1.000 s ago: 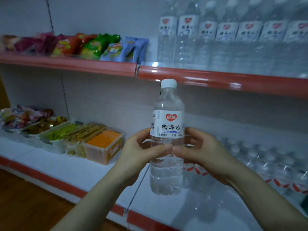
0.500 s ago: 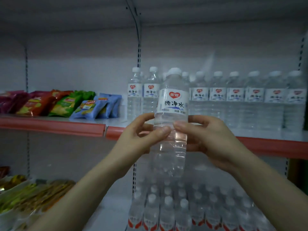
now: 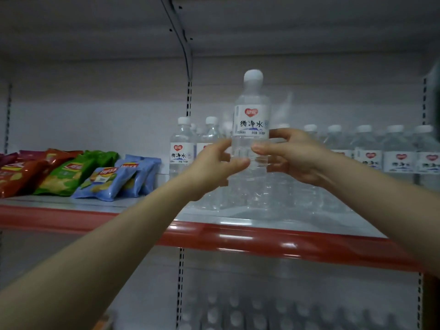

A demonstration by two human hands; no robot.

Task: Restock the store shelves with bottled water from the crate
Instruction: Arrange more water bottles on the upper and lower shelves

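Both my bare forearms reaching forward and upward, my left hand (image 3: 214, 164) curled round the left side of the bottle (image 3: 252, 120), my right hand (image 3: 294, 156) gripping the opposite side, thumb tips close together across its front, fingers wrapped behind.

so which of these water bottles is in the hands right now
The bottle gripped between the left hand and right hand; its cap sits higher than the row of bottles standing on the shelf.

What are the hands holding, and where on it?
An upright water bottle, gripped by the left hand and right hand around its clear body just below the label.
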